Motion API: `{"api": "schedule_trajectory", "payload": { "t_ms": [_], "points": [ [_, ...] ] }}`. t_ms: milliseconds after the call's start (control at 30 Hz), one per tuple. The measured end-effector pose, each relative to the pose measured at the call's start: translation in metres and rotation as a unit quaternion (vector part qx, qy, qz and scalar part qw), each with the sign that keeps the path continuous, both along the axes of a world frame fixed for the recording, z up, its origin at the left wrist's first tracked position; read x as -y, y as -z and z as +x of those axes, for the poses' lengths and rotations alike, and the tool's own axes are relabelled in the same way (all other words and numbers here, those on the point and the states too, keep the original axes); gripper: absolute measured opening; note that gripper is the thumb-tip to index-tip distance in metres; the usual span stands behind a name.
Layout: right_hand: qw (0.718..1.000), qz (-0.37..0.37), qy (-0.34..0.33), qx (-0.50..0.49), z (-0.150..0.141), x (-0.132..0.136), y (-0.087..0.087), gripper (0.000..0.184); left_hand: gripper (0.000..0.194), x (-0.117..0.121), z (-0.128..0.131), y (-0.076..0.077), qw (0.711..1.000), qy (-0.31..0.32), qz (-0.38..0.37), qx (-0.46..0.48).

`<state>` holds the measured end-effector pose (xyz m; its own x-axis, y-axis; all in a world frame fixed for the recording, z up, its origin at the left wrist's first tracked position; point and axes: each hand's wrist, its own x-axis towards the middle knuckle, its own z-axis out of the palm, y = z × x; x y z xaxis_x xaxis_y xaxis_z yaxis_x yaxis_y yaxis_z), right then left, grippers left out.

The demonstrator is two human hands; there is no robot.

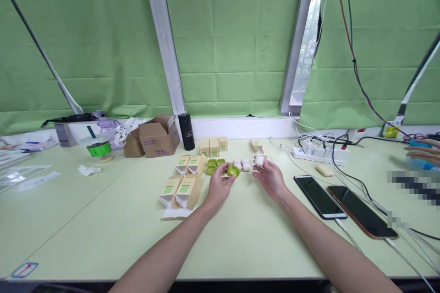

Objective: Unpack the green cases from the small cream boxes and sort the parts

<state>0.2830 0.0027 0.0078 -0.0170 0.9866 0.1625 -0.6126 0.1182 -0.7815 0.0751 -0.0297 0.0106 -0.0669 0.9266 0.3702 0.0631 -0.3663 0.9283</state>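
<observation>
My left hand (220,187) grips a small olive-green case (233,170), tilted with its hollow side towards me. A small white rounded block (259,160) is pinched between the fingertips of my right hand (270,178), just right of the case and apart from it. Behind my left hand, several more green cases (211,167) stand together on the table. Several white blocks (245,165) lie in a cluster between my hands. To the left are several opened cream cartons (184,190) with green squares on them.
Small closed cartons (214,147) stand behind the green cases, near a black bottle (186,132) and a brown cardboard box (159,136). Two phones (319,197) with cables lie at right, below a power strip (319,154). Another person's hand (424,151) shows at the right edge.
</observation>
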Motion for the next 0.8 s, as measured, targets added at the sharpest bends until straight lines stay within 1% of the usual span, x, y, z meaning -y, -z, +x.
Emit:
{"api": "schedule_trajectory", "payload": {
  "t_ms": [100,200,300,500,633,800],
  "points": [
    [1.0,-0.001,-0.018,-0.005,-0.004,0.003,-0.001,0.036,0.046,0.002,0.002,0.001,1.0,-0.003,0.006,0.006],
    [1.0,0.004,-0.021,0.009,-0.006,0.007,-0.005,0.035,0.047,0.001,0.001,0.002,1.0,-0.012,0.01,0.006],
    [1.0,0.005,-0.012,0.027,-0.007,0.011,-0.01,0.038,0.046,0.001,0.0,0.002,1.0,-0.022,0.016,0.002],
    [0.997,0.031,-0.005,0.074,-0.012,0.02,-0.017,0.051,0.045,0.0,0.002,0.003,0.999,-0.037,0.019,0.005],
    [0.997,0.04,0.0,0.073,-0.014,0.023,-0.018,0.049,0.045,0.001,0.003,0.002,0.999,-0.046,0.018,0.0],
    [0.994,0.064,0.021,0.09,-0.016,0.023,-0.016,0.047,0.045,0.002,0.003,0.001,0.999,-0.04,0.016,-0.006]
  ]
}}
